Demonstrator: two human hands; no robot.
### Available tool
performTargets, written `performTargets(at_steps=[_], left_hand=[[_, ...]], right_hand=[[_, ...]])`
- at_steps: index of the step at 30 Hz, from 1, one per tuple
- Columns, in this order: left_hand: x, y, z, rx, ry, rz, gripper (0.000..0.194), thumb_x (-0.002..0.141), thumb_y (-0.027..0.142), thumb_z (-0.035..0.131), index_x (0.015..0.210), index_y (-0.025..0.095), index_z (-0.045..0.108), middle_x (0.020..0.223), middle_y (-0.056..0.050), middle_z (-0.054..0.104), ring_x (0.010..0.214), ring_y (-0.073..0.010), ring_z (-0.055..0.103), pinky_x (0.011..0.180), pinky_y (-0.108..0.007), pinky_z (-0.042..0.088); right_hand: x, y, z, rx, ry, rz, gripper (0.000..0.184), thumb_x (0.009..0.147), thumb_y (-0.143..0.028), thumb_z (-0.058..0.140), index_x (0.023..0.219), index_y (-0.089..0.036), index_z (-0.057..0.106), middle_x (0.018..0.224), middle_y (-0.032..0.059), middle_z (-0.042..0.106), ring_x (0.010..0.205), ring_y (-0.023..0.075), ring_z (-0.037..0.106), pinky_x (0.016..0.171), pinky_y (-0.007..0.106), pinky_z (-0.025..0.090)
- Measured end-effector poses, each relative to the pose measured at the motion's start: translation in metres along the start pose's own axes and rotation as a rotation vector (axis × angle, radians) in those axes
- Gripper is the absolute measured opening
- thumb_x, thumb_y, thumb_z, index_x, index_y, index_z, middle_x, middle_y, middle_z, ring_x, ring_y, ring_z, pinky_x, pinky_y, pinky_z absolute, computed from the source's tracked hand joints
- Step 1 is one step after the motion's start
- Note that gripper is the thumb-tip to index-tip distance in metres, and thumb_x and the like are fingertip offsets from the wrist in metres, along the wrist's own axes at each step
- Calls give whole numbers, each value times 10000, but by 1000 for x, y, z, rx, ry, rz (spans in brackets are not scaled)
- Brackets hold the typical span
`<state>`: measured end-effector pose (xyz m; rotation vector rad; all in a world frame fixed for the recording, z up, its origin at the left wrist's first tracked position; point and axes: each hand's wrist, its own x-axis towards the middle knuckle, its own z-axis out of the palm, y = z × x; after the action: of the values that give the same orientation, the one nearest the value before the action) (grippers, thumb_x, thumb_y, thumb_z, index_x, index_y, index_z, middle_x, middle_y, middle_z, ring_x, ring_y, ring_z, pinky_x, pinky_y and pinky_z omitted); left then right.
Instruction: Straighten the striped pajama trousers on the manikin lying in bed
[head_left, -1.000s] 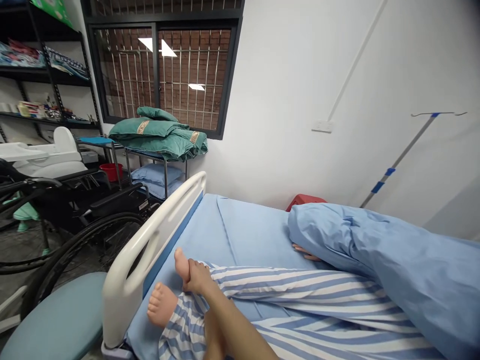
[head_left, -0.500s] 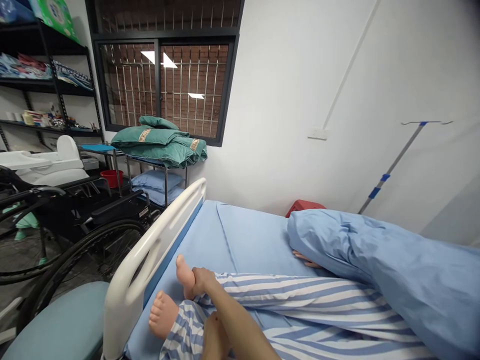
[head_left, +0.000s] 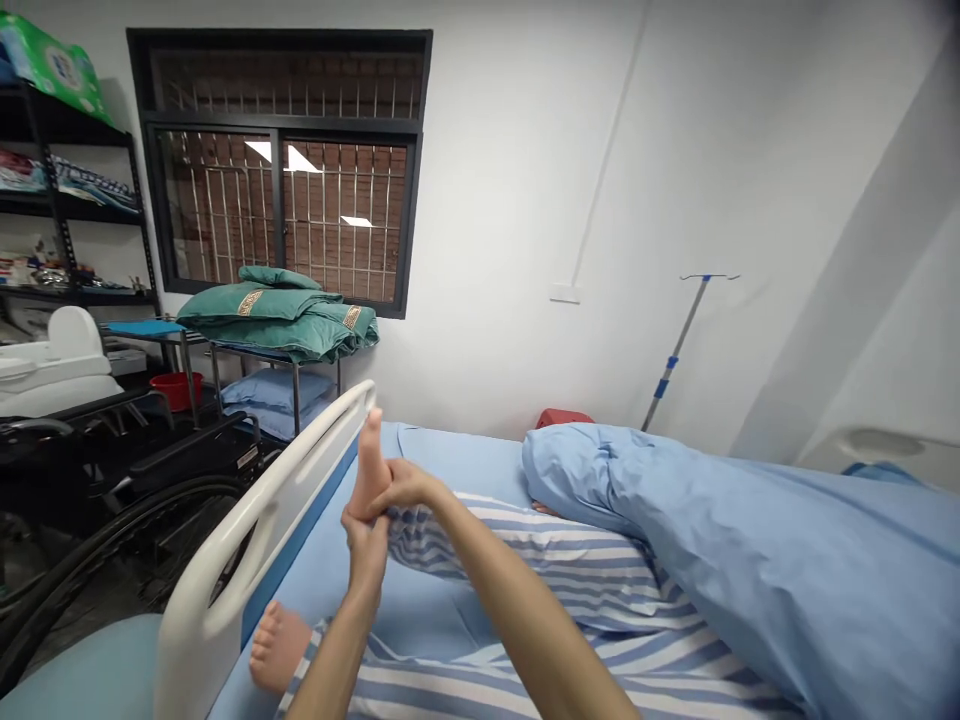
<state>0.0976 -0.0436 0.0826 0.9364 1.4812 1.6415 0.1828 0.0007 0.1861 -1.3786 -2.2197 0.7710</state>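
Note:
The far foot (head_left: 370,462) of a figure lying on the bed points up, raised off the sheet. My left hand (head_left: 365,545) is closed around its heel from below. Around the ankle wraps my right hand (head_left: 405,485), its fingers partly hidden behind the leg. The striped trouser leg (head_left: 525,545) is lifted and bent along with the foot. Nearer to me the other foot (head_left: 277,648) rests on the blue sheet, beside my left forearm. A blue quilt (head_left: 675,510) covers the figure's upper part at the right.
A white footboard (head_left: 202,580) stands just left of the feet. Beyond it are a wheelchair (head_left: 172,470) and a teal stool seat (head_left: 90,660). Green bedding (head_left: 285,310) is stacked beneath the window. An IV pole (head_left: 679,345) rises behind the bed.
The far foot and its leg have come up off the bed. My left hand has moved up from near the close leg to the heel. The view has shifted right.

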Motion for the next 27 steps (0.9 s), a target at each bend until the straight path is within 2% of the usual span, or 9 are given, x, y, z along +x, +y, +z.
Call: performTargets(at_steps=[3, 5, 7, 10, 13, 16, 20, 24, 27], left_hand=[[-18, 54, 22, 46, -3, 161, 646, 701, 229, 536, 1266, 116, 244, 1196, -172, 496, 1109, -227, 500, 932, -341, 419], [-32, 84, 38, 84, -42, 313, 683, 703, 220, 528, 1294, 109, 204, 1268, -185, 437, 1186, -230, 440, 990, -339, 370], [-46, 110, 55, 123, -28, 423, 714, 696, 223, 531, 1309, 115, 181, 1312, -184, 388, 1243, -241, 377, 1033, -359, 322], [-65, 140, 77, 163, -67, 523, 763, 690, 249, 551, 1333, 145, 154, 1347, -176, 345, 1280, -261, 320, 1057, -394, 277], [-77, 158, 88, 161, -119, 568, 810, 678, 260, 572, 1354, 167, 136, 1344, -169, 352, 1272, -269, 323, 1043, -407, 284], [-79, 161, 86, 156, -153, 567, 766, 711, 276, 546, 1362, 185, 152, 1329, -156, 380, 1250, -261, 350, 1025, -404, 301], [-67, 144, 66, 214, -137, 535, 718, 750, 342, 512, 1358, 159, 176, 1340, -168, 382, 1263, -262, 335, 1039, -402, 275], [-49, 113, 36, 302, -96, 451, 666, 745, 324, 508, 1327, 149, 236, 1338, -159, 405, 1271, -254, 331, 1043, -383, 267], [-34, 82, 12, 379, -61, 310, 613, 721, 310, 527, 1271, 142, 314, 1298, -164, 450, 1251, -266, 366, 1020, -390, 295]], right_hand=[[-24, -16, -51, 167, -39, -152, 323, 582, -286, 728, 878, -179, 660, 881, 27, 691, 830, 170, 620, 701, 233, 491], [-41, -23, -85, 282, -41, -183, 400, 550, -260, 746, 918, -130, 658, 892, 66, 690, 845, 192, 631, 703, 248, 504], [-58, -28, -118, 336, -6, -193, 409, 560, -261, 738, 934, -113, 660, 927, 95, 689, 871, 197, 635, 731, 263, 509], [-85, -37, -157, 334, 105, -173, 447, 581, -278, 726, 987, -103, 658, 975, 122, 684, 875, 177, 643, 729, 272, 493], [-106, -47, -178, 235, 256, -53, 461, 572, -366, 718, 926, -76, 670, 1066, 134, 655, 866, 157, 644, 680, 247, 469], [-111, -54, -180, 176, 335, 8, 425, 576, -369, 710, 882, -76, 674, 1106, 142, 638, 859, 145, 649, 658, 225, 462], [-91, -48, -161, 249, 176, -118, 416, 569, -278, 746, 947, -122, 673, 997, 122, 683, 871, 192, 654, 717, 279, 509], [-56, -30, -123, 252, 8, -182, 416, 552, -302, 758, 926, -141, 673, 922, 63, 692, 877, 212, 642, 738, 294, 522], [-31, -15, -80, 216, -43, -205, 399, 528, -312, 762, 882, -150, 673, 857, 26, 687, 837, 203, 633, 702, 269, 510]])
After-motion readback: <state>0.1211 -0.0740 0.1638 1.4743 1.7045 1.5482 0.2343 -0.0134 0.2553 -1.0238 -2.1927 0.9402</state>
